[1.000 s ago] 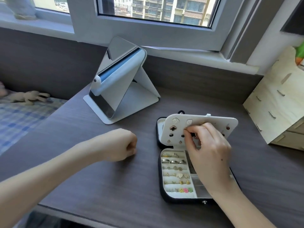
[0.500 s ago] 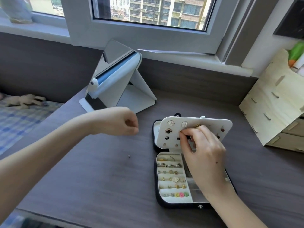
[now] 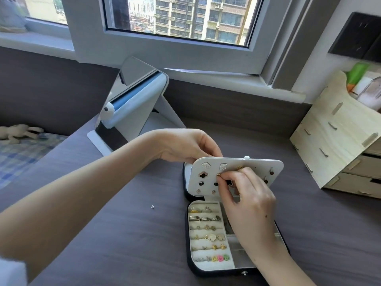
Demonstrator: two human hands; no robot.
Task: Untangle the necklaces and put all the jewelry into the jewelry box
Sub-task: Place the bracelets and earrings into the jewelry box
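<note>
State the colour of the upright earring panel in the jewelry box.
The panel is white; head view.

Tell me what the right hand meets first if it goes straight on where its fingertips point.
Most likely the white earring panel: the right hand pinches a small gold earring right at its face. Whether they already touch is unclear.

Bright daylight pours in through the window (image 3: 185, 19), laying a soft sheen and only faint shadows on the dark worktop (image 3: 123, 234), while the wide lens bends and slightly blurs the edges.
</note>
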